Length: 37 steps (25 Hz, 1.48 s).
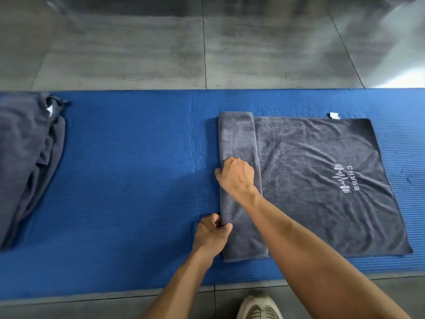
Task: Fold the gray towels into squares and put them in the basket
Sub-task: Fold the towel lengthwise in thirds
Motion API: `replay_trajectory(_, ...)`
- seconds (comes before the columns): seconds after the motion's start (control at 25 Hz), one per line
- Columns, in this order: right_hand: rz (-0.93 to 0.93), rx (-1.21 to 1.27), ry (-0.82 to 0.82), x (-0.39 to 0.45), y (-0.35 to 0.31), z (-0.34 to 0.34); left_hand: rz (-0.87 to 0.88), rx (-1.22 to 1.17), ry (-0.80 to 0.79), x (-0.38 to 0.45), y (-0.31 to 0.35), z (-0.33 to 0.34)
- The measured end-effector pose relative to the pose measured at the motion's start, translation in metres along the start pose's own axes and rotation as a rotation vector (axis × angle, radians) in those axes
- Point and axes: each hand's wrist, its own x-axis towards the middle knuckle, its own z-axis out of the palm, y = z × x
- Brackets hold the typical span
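Gray towel (317, 180) lies flat on the blue mat (128, 180), left edge folded into a narrow strip. Our left hand (212, 233) pinches the fold; right hand (236, 176) grips it further up. Uneven pull could skew the fold. No basket in view.

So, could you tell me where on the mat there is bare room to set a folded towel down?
The widest bare stretch of the blue mat lies between the crumpled towel pile at its left end and the towel being folded. A narrow strip runs along the far edge. The right part is crowded by the spread towel, left hand and right hand.
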Motion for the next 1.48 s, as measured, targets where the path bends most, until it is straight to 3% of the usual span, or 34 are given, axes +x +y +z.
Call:
replay_trajectory(0.16, -0.093, 0.088, -0.009, -0.005, -0.024, 0.011, -0.01, 0.095, 0.082, 0.005, -0.014, -0.018)
replay_trajectory(0.48, -0.355, 0.056, -0.116, -0.009, -0.148, 0.049, -0.056, 0.164, 0.368, 0.008, -0.065, -0.128)
replay_trajectory(0.6, -0.467, 0.154, -0.099, -0.021, -0.164, 0.059, -0.013, 0.325, 0.5, 0.002, -0.078, -0.146)
replay_trajectory(0.68, -0.52, 0.223, 0.082, -0.025, -0.143, 0.064, 0.251, 0.599, 0.559, 0.0, -0.08, -0.141)
replay_trajectory(0.76, -0.458, 0.165, 0.202, -0.032, -0.095, 0.072, 0.573, 0.842, 0.486, 0.004, -0.079, -0.124)
replay_trajectory(0.84, -0.369, 0.026, 0.207, -0.052, -0.028, 0.083, 0.7, 0.952, 0.382, 0.01, -0.075, -0.105)
replay_trajectory(0.96, -0.271, -0.157, 0.162, -0.083, 0.066, 0.091, 0.659, 1.046, 0.341, 0.013, -0.065, -0.089)
replay_trajectory(1.08, 0.021, -0.143, 0.219, -0.092, 0.099, 0.083, 0.696, 1.106, 0.385, 0.018, -0.046, -0.085)
replay_trajectory(1.12, 0.016, -0.129, 0.227, -0.093, 0.093, 0.084, 0.681, 1.118, 0.402, 0.023, -0.043, -0.088)
replay_trajectory(1.28, -0.295, -0.174, 0.157, -0.099, 0.091, 0.087, 0.605, 1.139, 0.359, 0.034, -0.035, -0.092)
replay_trajectory(1.4, -0.001, -0.132, 0.193, -0.084, 0.098, 0.076, 0.624, 1.043, 0.364, 0.039, -0.033, -0.097)
replay_trajectory(1.48, -0.003, -0.103, 0.231, -0.069, 0.083, 0.069, 0.596, 0.993, 0.384, 0.047, -0.022, -0.099)
